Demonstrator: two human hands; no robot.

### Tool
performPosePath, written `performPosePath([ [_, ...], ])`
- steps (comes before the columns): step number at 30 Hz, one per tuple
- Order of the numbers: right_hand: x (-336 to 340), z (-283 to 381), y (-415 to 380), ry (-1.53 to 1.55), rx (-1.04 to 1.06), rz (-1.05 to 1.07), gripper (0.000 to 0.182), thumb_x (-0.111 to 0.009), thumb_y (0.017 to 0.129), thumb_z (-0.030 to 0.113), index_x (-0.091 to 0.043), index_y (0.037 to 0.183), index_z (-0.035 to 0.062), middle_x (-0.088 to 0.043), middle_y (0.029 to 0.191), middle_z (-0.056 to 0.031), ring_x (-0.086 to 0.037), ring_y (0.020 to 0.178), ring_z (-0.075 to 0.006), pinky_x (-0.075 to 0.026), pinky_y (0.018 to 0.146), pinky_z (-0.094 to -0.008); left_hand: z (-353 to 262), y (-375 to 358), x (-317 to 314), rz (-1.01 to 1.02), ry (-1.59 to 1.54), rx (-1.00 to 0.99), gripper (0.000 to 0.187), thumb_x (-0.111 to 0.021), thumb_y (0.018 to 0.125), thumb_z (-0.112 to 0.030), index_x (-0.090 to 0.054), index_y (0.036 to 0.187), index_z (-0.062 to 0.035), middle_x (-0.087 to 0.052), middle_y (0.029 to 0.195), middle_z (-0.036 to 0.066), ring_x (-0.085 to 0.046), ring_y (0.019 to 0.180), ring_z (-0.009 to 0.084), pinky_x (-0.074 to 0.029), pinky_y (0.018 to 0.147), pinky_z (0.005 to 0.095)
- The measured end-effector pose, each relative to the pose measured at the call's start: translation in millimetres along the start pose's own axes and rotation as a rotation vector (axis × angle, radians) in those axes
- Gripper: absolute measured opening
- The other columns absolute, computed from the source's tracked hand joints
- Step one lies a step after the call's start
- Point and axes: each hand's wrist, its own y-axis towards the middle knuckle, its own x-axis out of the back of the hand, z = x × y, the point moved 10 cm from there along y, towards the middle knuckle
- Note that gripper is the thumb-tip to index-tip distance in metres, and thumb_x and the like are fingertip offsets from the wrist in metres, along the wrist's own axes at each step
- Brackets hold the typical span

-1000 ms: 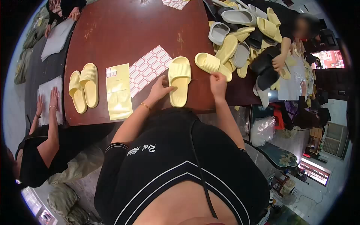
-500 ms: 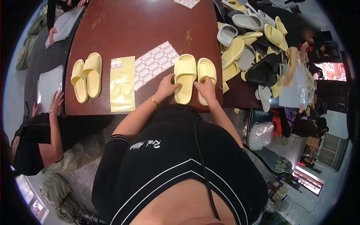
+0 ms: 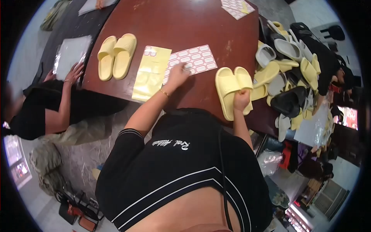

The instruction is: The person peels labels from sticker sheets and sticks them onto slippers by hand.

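My right hand (image 3: 241, 100) is closed on a pair of pale yellow slippers (image 3: 225, 96), its fingers at the right slipper just below the ribbed strap. The two slippers stand close together, side by side, at the table's near right edge. My left hand (image 3: 179, 75) is over a sheet of red-bordered white labels (image 3: 201, 58), its blurred fingertips on the lower left part of the sheet. A glossy yellow sheet (image 3: 150, 75) with a few labels at its top lies just left of that hand.
Another yellow slipper pair (image 3: 123, 58) sits on the red-brown table (image 3: 174, 27) at left. A heap of mixed slippers (image 3: 288, 98) covers the right side. More label sheets (image 3: 235, 7) lie at the far edge. At left, a person's hand (image 3: 74, 73) touches clear plastic bags (image 3: 73, 50).
My left hand has left the slipper and moved left onto the label sheet. The slippers are now close together in my right hand. The whole view has swung and tilted.
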Motion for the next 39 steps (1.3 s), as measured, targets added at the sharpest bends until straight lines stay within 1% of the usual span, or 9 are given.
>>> performPosePath([
  [4,6,-5,-9,0.04,-0.034,0.081,0.012,-0.062,0.074,0.006,-0.051,0.077,0.0016,-0.054,0.071,-0.0128,-0.054,0.064,-0.0305,-0.045,0.063,-0.0402,46,15,106,-0.437,0.44,-0.002,0.045,-0.066,0.072,-0.023,-0.061,0.109,0.0012,-0.061,0.106,0.022,-0.056,0.103,0.0357,-0.044,0.091,0.0433],
  [16,8,68,-41,0.198,0.154,0.165,0.021,-0.054,0.078,-0.002,-0.056,0.098,0.0007,-0.05,0.089,-0.0119,-0.051,0.069,-0.0236,-0.044,0.062,-0.0326,91,16,146,-0.18,0.593,0.535,0.057,-0.076,0.07,-0.031,-0.056,0.119,-0.0088,-0.065,0.11,0.013,-0.061,0.103,0.0308,-0.048,0.087,0.0436],
  [19,2,87,-46,0.269,0.185,0.229,0.021,-0.054,0.079,-0.002,-0.057,0.099,0.0014,-0.051,0.089,-0.0112,-0.052,0.071,-0.0229,-0.045,0.063,-0.0324,91,21,140,-0.169,0.474,0.452,0.037,-0.073,0.069,-0.021,-0.062,0.102,-0.0074,-0.068,0.099,0.014,-0.065,0.095,0.0302,-0.049,0.085,0.0424],
  [24,-41,72,-62,0.529,-0.282,0.595,0.025,-0.062,0.083,0.008,-0.058,0.107,-0.0004,-0.057,0.109,-0.0125,-0.057,0.09,-0.0174,-0.048,0.075,-0.0286,40,20,108,-0.036,0.207,0.203,0.014,-0.067,0.068,-0.01,-0.064,0.08,-0.0034,-0.067,0.088,0.015,-0.067,0.083,0.0286,-0.052,0.074,0.035],
  [27,-54,96,-55,0.806,-0.44,0.586,0.038,-0.066,0.083,0.015,-0.056,0.115,-0.0028,-0.057,0.119,-0.0153,-0.057,0.099,-0.0174,-0.047,0.084,-0.0301,-10,6,78,0.031,0.149,0.005,0.014,-0.065,0.069,-0.006,-0.063,0.082,-0.0029,-0.067,0.087,0.016,-0.066,0.081,0.0286,-0.052,0.074,0.0361],
  [28,-56,103,-51,0.801,-0.447,0.58,0.038,-0.066,0.083,0.015,-0.056,0.115,-0.0028,-0.057,0.119,-0.0153,-0.057,0.099,-0.0174,-0.047,0.084,-0.0301,-33,-3,65,0.084,0.12,-0.095,0.013,-0.063,0.074,0.0,-0.058,0.086,-0.0009,-0.067,0.084,0.009,-0.065,0.074,0.018,-0.051,0.068,0.0297],
  [30,-54,127,-35,0.672,-0.238,0.583,0.049,-0.064,0.086,0.011,-0.046,0.13,-0.0032,-0.055,0.124,-0.0162,-0.053,0.111,-0.0161,-0.044,0.09,-0.0266,-73,-18,48,0.16,0.168,-0.225,0.016,-0.062,0.074,0.001,-0.058,0.089,-0.002,-0.065,0.086,0.01,-0.064,0.073,0.0186,-0.051,0.065,0.0303],
  [36,-74,148,-55,0.543,-0.38,1.119,0.04,-0.069,0.08,0.009,-0.058,0.115,-0.0064,-0.065,0.104,-0.0118,-0.062,0.091,-0.0152,-0.05,0.079,-0.0263,-110,-39,24,0.209,0.249,-0.37,0.025,-0.061,0.069,0.004,-0.056,0.092,-0.0063,-0.06,0.091,0.013,-0.058,0.089,0.0344,-0.048,0.075,0.0395],
  [39,-73,137,-59,0.627,-0.514,1.062,0.031,-0.068,0.08,0.005,-0.062,0.108,-0.0069,-0.067,0.094,-0.0082,-0.064,0.082,-0.0134,-0.051,0.073,-0.0252,-135,-47,25,0.191,0.332,-0.515,0.028,-0.062,0.069,0.002,-0.058,0.095,-0.0078,-0.06,0.096,0.012,-0.057,0.094,0.0321,-0.046,0.081,0.0397],
])
